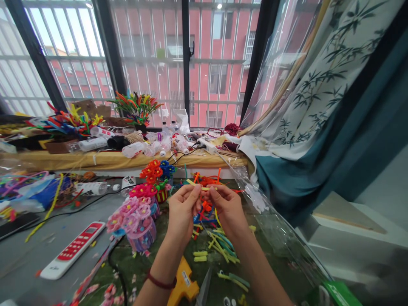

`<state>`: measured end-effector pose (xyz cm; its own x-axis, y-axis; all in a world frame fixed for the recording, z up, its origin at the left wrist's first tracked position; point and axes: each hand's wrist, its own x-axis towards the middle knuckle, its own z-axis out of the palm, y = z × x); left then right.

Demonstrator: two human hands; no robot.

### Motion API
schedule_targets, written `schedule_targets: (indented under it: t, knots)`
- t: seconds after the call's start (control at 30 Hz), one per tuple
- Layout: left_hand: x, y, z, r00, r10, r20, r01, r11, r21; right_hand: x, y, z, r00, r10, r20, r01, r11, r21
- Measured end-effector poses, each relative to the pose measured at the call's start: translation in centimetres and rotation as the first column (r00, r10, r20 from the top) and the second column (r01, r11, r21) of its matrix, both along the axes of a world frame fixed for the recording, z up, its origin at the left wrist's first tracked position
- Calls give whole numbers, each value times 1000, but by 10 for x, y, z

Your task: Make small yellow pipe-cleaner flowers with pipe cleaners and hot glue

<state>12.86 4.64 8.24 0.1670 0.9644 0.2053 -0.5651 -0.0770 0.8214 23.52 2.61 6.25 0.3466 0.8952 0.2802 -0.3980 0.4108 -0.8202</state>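
Note:
A short yellow pipe cleaner (191, 182) runs between my two raised hands over the table. My left hand (185, 204) pinches it between thumb and fingers, and my right hand (225, 206) pinches it close beside. Behind and below the hands lie orange pipe cleaners (207, 207) in a tangle. Cut yellow and green pipe cleaner pieces (219, 244) are spread on the dark green mat under my right wrist. Two short yellow pieces (200, 256) lie side by side between my forearms.
Pink pipe-cleaner flowers (140, 219) stand left of my hands. A yellow glue gun (183, 282) and scissors (204, 289) lie near my left forearm. A white remote (75, 248) is at left. Bottles (134, 148) and bundled pipe cleaners (137, 106) crowd the windowsill.

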Motion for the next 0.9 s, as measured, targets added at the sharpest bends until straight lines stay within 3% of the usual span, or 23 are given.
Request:
schedule_targets:
  t: [0.37, 0.67, 0.9]
  knots:
    - [-1, -3, -1, 987, -160, 6, 160, 987, -14, -4, -6, 10, 995, 7, -96, -8, 1000, -8]
    - [-11, -6, 8, 959, -260, -111, 265, 964, 28, 4, -15, 19, 999, -11, 31, 10, 999, 33]
    - [-17, -9, 10, 911, -378, -163, 383, 924, 1, 14, -28, 33, 981, 113, 158, -123, 991, 55]
